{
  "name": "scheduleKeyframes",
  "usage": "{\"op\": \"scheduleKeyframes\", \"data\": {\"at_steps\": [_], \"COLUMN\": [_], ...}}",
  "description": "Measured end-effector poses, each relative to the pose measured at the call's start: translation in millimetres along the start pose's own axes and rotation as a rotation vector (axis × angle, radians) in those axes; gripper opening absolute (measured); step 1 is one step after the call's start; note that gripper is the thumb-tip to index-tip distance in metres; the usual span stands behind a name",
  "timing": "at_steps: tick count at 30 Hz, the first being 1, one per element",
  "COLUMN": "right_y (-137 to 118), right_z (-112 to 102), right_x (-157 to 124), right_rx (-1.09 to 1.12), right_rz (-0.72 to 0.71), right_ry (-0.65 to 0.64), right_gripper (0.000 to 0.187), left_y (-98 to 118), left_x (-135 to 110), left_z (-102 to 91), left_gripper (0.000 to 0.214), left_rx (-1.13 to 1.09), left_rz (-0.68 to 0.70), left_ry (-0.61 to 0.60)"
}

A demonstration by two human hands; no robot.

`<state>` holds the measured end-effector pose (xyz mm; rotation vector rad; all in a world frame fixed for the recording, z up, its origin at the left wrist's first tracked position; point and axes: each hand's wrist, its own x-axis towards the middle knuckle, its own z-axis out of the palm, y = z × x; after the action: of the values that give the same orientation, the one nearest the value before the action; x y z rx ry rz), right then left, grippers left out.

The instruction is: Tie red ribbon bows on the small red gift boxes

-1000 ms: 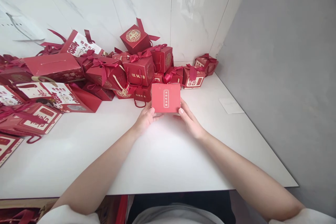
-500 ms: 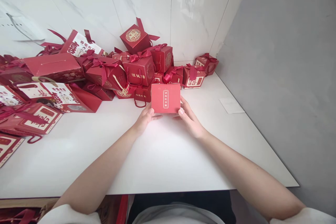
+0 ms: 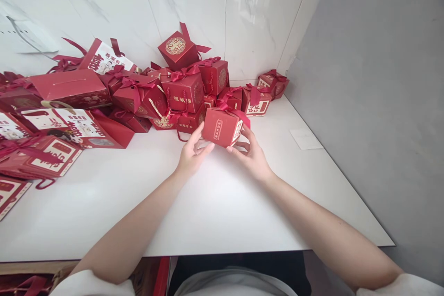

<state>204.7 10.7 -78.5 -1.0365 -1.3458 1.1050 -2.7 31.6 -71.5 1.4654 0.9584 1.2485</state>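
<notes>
Your left hand (image 3: 192,151) and right hand (image 3: 253,156) grip the red box (image 3: 221,126) between curled fingers; it tilts just in front of the piled boxes (image 3: 182,93). Risk: uneven pressure could let it slip; its ribbon (image 3: 243,117), close to your right fingers, could snag.

We have smooth white flat table (image 3: 215,212) before us. Directly on it, along back and our left: heaped red cardboard gift boxes (image 3: 149,101) with dark-red ribbon bows (image 3: 183,73). Near right edge, we see thin whitish square sheet (image 3: 305,139) lying flat, apart from boxes.
</notes>
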Motion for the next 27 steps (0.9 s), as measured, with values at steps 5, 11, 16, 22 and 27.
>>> {"op": "scheduleKeyframes", "data": {"at_steps": [5,11,16,22,27], "right_y": [-2,-16,-12,-6,-8], "right_z": [1,-2,-4,2,-3], "right_x": [-7,-12,-6,-3,-4], "right_rx": [-0.173,-0.221,-0.079,0.048,0.049], "right_rz": [-0.170,-0.286,-0.138,-0.095,-0.098], "right_ry": [0.006,0.012,-0.061,-0.088,-0.105], "right_gripper": [0.079,0.064,0.071,0.065,0.066], "left_y": [-1,-7,-9,-6,-14], "left_x": [-3,7,5,0,4], "left_z": [5.8,-4.1,-4.8,-4.4,-11.2], "left_gripper": [0.105,0.064,0.065,0.075,0.074], "left_rx": [0.001,-0.113,-0.177,-0.125,-0.161], "left_rz": [-0.029,-0.106,-0.126,-0.028,-0.059], "left_ry": [-0.030,0.034,-0.045,-0.143,-0.137]}}
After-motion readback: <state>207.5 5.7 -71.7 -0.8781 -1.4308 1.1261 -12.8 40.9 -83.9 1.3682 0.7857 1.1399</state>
